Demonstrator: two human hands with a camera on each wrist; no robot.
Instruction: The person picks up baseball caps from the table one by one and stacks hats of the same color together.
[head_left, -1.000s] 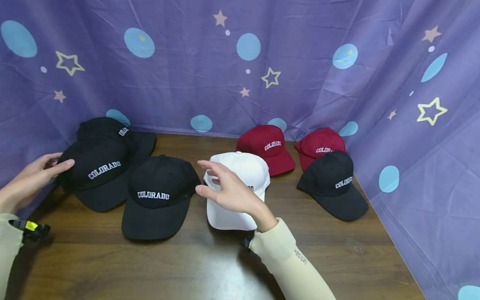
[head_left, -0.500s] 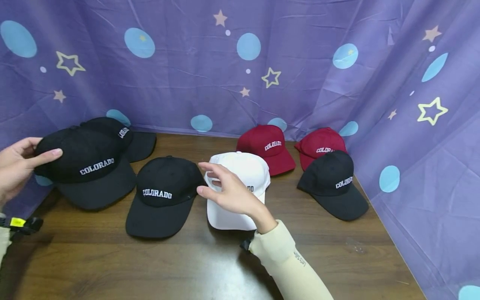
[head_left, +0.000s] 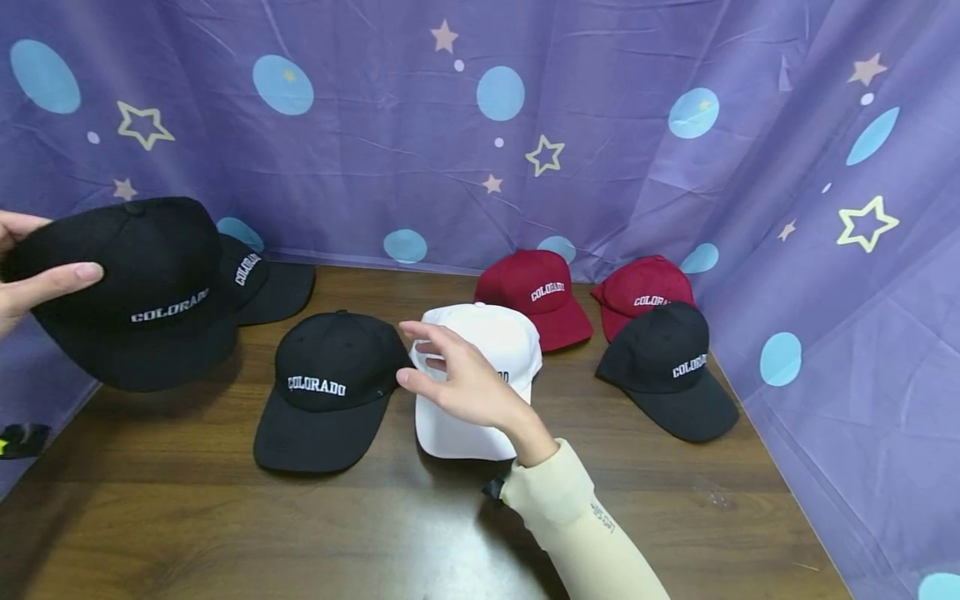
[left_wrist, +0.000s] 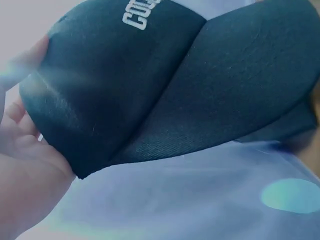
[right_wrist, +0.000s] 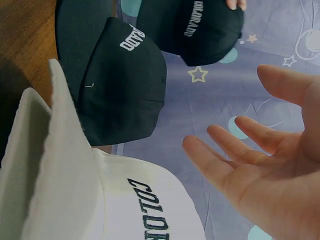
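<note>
My left hand (head_left: 33,279) grips a black cap (head_left: 135,292) by its side, thumb on the crown and fingers behind. The cap is tilted and hangs above the table at the left. In the left wrist view the held cap (left_wrist: 125,85) fills much of the frame, its brim toward the right. My right hand (head_left: 468,379) hovers with loose, spread fingers over a white cap (head_left: 457,433), holding nothing. Its fingertips are near a black cap (head_left: 322,400) on the table. The right wrist view shows the right hand (right_wrist: 265,170) beside the white cap (right_wrist: 145,200).
Behind the held cap sits another black cap (head_left: 277,292). Two red caps (head_left: 517,283) stand at the back right, one partly behind a black cap (head_left: 660,358). A purple patterned curtain (head_left: 360,125) surrounds the wooden table (head_left: 300,533) at the back and sides.
My left hand has lifted the black cap off the table, up and to the left. The black cap beside it shifted slightly right, then stayed. My right hand has barely moved.
</note>
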